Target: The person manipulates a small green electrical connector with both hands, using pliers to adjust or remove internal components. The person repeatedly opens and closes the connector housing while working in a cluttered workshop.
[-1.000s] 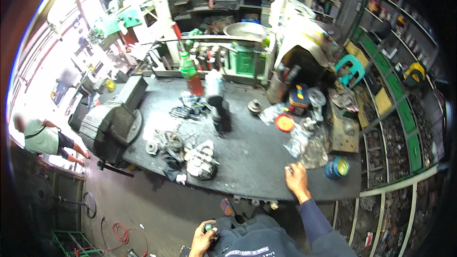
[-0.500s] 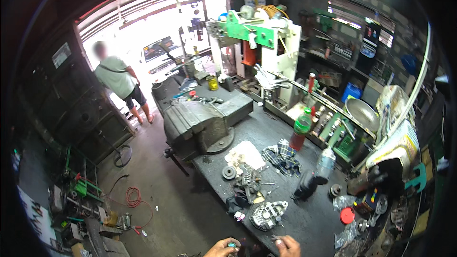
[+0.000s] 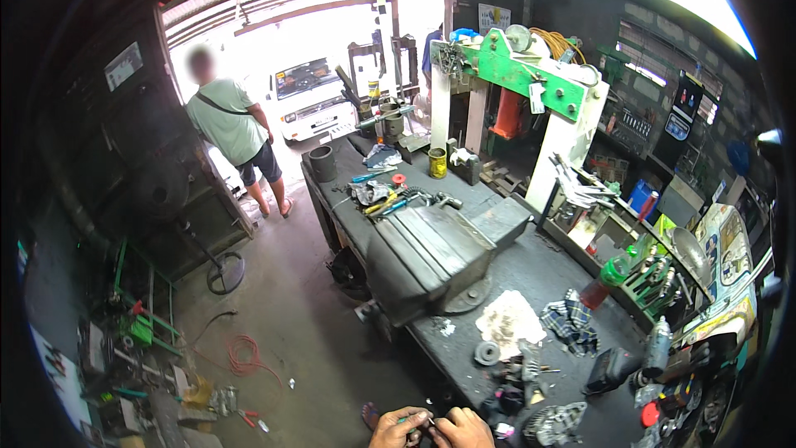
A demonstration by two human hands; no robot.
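Note:
My left hand and my right hand are close together at the lower edge, beside the front edge of the dark workbench. Both have their fingers closed in a pinch. Between them is a small thing, too hidden to name, with a bit of teal showing by the left fingers. Just right of my hands lies a slotted silver metal housing. Behind it sit greasy metal parts and a grey ring-shaped part, next to a stained white cloth.
A large bench vise stands mid-bench. To the right are a checkered rag, a black object, a green-and-red bottle and a tool rack. A green press rises behind. A person stands at the doorway.
My hands, apart before, have come together, the right moving left to meet the left. The whole view has shifted, with bench things now lower and further right.

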